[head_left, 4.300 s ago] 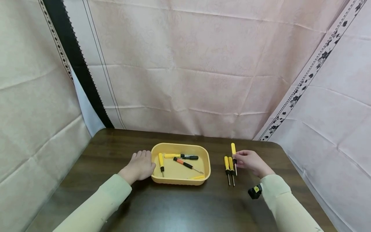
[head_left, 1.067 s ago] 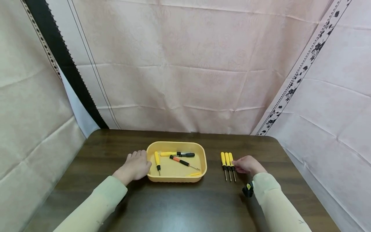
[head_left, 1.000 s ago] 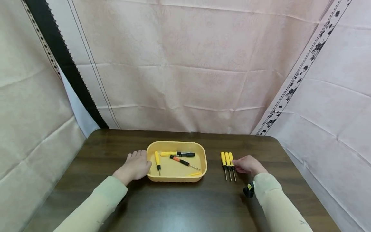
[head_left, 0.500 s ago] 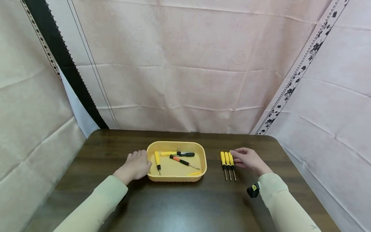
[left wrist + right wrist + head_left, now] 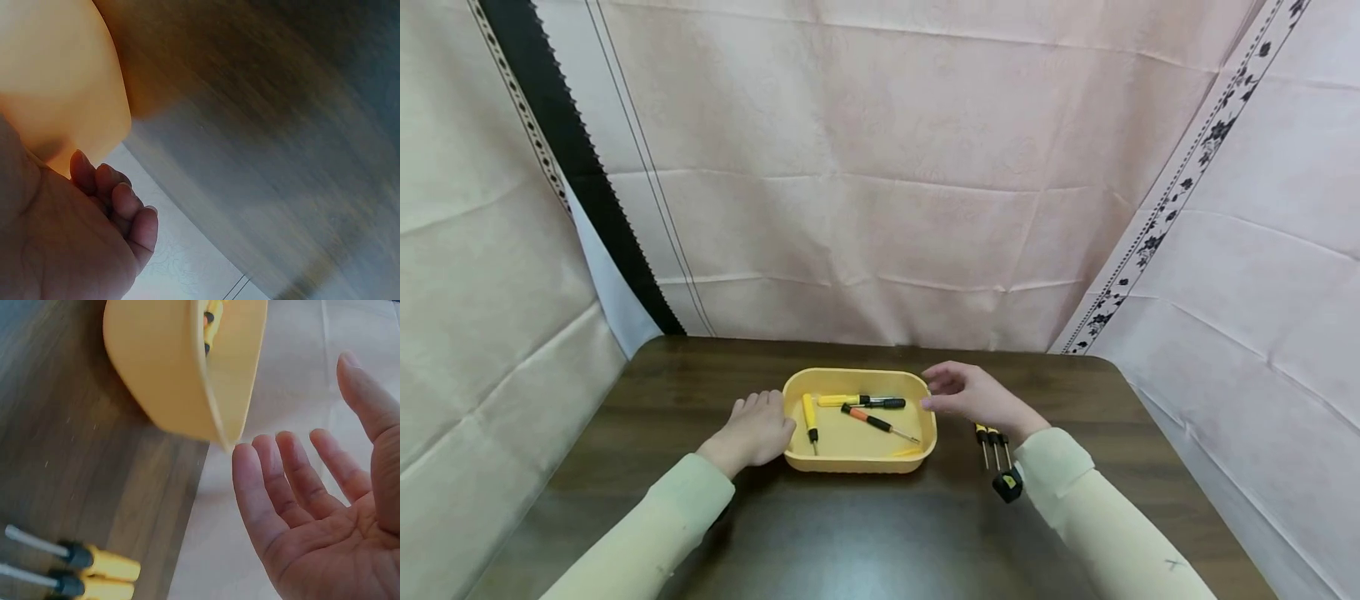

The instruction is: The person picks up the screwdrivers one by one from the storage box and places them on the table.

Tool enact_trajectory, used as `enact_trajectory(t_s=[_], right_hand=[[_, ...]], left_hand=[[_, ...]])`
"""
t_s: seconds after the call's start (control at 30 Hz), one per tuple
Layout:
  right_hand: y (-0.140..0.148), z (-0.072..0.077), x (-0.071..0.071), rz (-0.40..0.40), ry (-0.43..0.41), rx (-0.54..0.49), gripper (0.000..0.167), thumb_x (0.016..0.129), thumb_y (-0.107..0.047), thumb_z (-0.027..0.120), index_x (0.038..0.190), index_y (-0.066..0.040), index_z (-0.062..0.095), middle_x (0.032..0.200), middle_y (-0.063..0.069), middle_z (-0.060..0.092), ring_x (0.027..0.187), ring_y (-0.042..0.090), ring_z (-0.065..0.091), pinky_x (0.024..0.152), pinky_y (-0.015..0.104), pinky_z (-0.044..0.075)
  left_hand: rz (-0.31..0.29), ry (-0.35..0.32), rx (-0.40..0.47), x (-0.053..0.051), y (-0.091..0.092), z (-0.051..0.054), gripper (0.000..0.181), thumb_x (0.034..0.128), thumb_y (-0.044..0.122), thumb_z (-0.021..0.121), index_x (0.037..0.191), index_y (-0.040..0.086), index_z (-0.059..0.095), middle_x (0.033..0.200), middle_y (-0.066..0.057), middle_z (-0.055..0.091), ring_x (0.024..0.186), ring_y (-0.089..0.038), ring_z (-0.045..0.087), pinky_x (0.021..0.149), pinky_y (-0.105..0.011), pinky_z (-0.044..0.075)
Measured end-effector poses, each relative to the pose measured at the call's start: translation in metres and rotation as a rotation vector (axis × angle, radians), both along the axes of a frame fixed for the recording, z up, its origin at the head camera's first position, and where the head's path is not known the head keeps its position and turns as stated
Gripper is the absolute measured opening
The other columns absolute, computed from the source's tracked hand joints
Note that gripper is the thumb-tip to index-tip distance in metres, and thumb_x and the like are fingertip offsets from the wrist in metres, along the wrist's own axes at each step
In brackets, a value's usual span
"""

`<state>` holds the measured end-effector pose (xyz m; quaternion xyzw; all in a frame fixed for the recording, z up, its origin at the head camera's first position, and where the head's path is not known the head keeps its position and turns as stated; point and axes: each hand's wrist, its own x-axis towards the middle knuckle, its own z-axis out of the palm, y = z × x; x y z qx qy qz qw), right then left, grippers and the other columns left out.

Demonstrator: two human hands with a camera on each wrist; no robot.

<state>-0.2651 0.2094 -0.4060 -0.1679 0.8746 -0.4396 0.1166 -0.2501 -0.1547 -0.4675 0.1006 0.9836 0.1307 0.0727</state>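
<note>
I can read no word or number here — the dark mark (image 5: 1174, 564) on my right sleeve (image 5: 1105, 518) (a few thin strokes) spells nothing I can make out, and the yellow patch (image 5: 1010, 481) on my black wrist device (image 5: 1004, 491) is too small to tell.

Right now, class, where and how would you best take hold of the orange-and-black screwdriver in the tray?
Probably best: come from above and pinch the screwdriver across its slanting handle, on the black part next to the shaft. Walls of the tray hinder a low sideways approach, and the far end of the handle lies close to a yellow tool.
</note>
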Motion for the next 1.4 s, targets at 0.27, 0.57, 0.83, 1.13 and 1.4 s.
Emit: enact_trajectory(t_s=[0.27,0.57,0.83,1.13,1.4], right_hand=[[-0.028,0.000,-0.003,0.072,0.027,0.086,0.047,0.079,-0.035,0.080,0.120,-0.020,0.064,0.108,0.008,0.064,0.094,0.019,0.061,0.081,0.036,0.049],[-0.045,-0.010,-0.005,0.161,0.030,0.223,0.045,0.078,-0.033,0.081,0.117,-0.021,0.064,0.108,0.006,0.064,0.096,0.018,0.061,0.084,0.036,0.049],[-0.059,-0.013,-0.001,0.212,0.013,0.343,0.045,0.077,-0.025,0.082,0.117,-0.013,0.065,0.106,0.007,0.064,0.096,0.021,0.058,0.079,0.036,0.049],[-0.076,-0.026,0.002,0.316,0.083,0.493,0.025,0.077,-0.016,0.081,0.098,-0.010,0.068,0.087,0.001,0.064,0.076,0.011,0.055,0.071,0.029,0.047],[-0.085,-0.042,0.001,0.287,0.173,0.641,0.016,0.077,-0.017,0.080,0.083,-0.014,0.066,0.077,-0.006,0.057,0.071,0.011,0.051,0.068,0.028,0.044]], left_hand=[[-0.004,-0.013,0.003,-0.002,0.001,-0.002,0.037,0.0956,0.031,0.042,0.114,-0.001,0.047,0.096,-0.009,0.045,0.089,-0.027,0.039,0.080,-0.045,0.030],[-0.007,-0.008,-0.012,-0.001,0.003,-0.002,0.037,0.0961,0.032,0.041,0.113,0.000,0.046,0.096,-0.009,0.045,0.089,-0.027,0.039,0.079,-0.044,0.030],[-0.007,-0.006,-0.014,-0.001,0.001,0.000,0.037,0.0960,0.031,0.041,0.113,-0.001,0.047,0.096,-0.010,0.046,0.089,-0.027,0.040,0.080,-0.045,0.030],[-0.003,-0.011,-0.010,-0.001,-0.001,0.001,0.034,0.0956,0.030,0.040,0.109,0.000,0.046,0.094,-0.010,0.045,0.087,-0.028,0.039,0.078,-0.044,0.029],[-0.001,-0.016,-0.009,-0.002,-0.001,-0.001,0.037,0.0954,0.032,0.041,0.113,-0.001,0.046,0.095,-0.009,0.045,0.088,-0.027,0.039,0.079,-0.045,0.029]])
